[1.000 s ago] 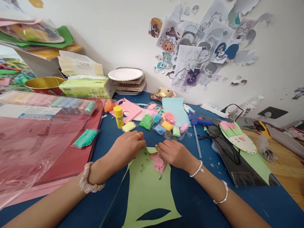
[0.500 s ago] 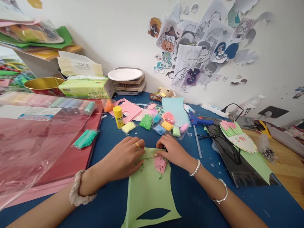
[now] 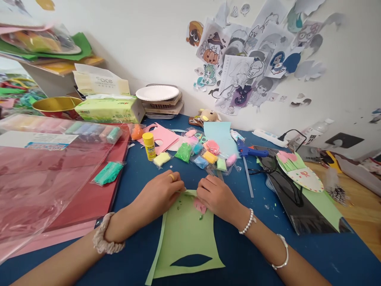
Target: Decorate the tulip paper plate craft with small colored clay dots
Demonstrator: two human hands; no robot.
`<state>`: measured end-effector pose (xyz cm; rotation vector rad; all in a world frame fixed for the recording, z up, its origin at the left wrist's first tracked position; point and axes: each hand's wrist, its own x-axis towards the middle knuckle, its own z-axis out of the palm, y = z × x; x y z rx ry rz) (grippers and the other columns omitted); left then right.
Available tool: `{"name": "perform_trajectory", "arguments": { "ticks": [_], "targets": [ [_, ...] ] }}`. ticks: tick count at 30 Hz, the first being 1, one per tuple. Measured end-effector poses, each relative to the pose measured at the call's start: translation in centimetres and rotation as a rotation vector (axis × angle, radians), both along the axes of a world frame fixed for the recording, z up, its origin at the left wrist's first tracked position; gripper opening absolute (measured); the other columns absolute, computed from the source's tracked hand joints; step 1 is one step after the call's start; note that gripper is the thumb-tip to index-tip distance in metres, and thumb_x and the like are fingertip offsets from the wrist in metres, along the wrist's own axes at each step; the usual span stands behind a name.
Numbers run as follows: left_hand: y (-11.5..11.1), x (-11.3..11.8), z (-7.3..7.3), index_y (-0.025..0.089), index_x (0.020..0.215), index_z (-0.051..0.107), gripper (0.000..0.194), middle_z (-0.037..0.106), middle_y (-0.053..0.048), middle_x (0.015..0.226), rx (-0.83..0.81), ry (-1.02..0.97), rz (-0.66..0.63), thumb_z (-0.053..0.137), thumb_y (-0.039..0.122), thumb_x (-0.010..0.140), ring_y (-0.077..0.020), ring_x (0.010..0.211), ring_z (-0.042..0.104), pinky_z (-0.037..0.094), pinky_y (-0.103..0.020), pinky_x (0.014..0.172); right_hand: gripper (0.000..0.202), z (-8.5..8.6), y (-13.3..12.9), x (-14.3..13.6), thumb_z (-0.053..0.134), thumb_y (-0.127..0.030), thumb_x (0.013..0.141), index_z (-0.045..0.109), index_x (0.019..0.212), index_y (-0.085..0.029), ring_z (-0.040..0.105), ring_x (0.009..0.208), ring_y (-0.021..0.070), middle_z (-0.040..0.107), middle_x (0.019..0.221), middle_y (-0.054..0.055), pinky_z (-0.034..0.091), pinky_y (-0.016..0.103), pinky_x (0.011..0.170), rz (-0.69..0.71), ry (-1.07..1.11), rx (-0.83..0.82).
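- The light-green paper sheet (image 3: pixel 187 238) lies in front of me on the blue tabletop (image 3: pixel 244 250); I take its middle as the clock's centre, with twelve toward the wall.
- My left hand (image 3: pixel 159 192) is at ten to eleven o'clock, fingers curled and pressed close together, pinching the sheet's far edge at the tips.
- My right hand (image 3: pixel 220 196) is at one o'clock, fingers bent and held together, gripping that same edge; I cannot see where its thumb rests.
- Between my two sets of fingertips, at twelve, the edge curls up.
- A pink paper cutout (image 3: pixel 200 205) lies on the sheet at one o'clock, partly hidden by my right fingers.
- A narrow folded strip runs down the sheet's side at eight to nine o'clock, and a leaf-shaped hole opens at six.
- Well beyond my hands, the yellow glue stick (image 3: pixel 149 147) stands at eleven, a green clay packet (image 3: pixel 183 153) lies near twelve, and the blue glue gun (image 3: pixel 253 152) lies between one and two.
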<state>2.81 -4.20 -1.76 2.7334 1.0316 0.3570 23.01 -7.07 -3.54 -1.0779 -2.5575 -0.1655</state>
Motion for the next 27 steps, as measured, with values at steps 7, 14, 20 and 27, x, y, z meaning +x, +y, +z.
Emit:
{"name": "perform_trajectory", "arguments": {
  "ticks": [7,14,20,27],
  "targets": [
    [-1.7,-0.5,-0.2,0.017,0.083,0.060,0.022,0.059,-0.006,0.084,0.233,0.097,-0.242,0.042,0.005,0.083,-0.0207,0.079,0.052,0.041,-0.033,0.069,0.010,0.7,-1.0,0.7,0.055,-0.027,0.082,0.057,0.080,-0.017,0.048,0.073,0.0161,0.059,0.080,0.004,0.042,0.028,0.064,-0.071,0.108,-0.161],
    [-1.4,-0.8,0.1,0.019,0.090,0.060,0.018,0.057,-0.006,0.096,-0.171,-0.091,-0.049,0.043,0.018,0.084,-0.0173,0.082,0.056,0.045,-0.029,0.072,0.013,1.0,-0.7,0.2,0.062,-0.018,0.075,0.050,0.071,-0.019,0.049,0.065,0.0128,0.054,0.070,-0.001,0.043,0.024,0.058,-0.168,0.148,-0.258],
    [-1.0,0.0,0.2,0.018,0.091,0.059,0.015,0.060,-0.004,0.086,-0.220,-0.073,0.035,0.049,0.015,0.080,-0.0185,0.079,0.056,0.045,-0.029,0.068,0.011,0.2,-1.8,0.1,0.051,-0.016,0.082,0.048,0.071,-0.018,0.046,0.066,0.0144,0.053,0.072,0.003,0.041,0.026,0.058,-0.107,0.125,-0.165],
    [-3.2,-0.2,-0.3,0.018,0.071,0.055,0.025,0.055,-0.003,0.074,0.182,-0.014,-0.215,0.037,0.012,0.087,-0.0166,0.065,0.046,0.036,-0.029,0.059,0.017,0.4,-3.6,0.7,0.049,-0.024,0.085,0.050,0.070,-0.018,0.047,0.067,0.0134,0.054,0.073,0.002,0.040,0.026,0.061,0.002,0.122,-0.226]
  ]
}}
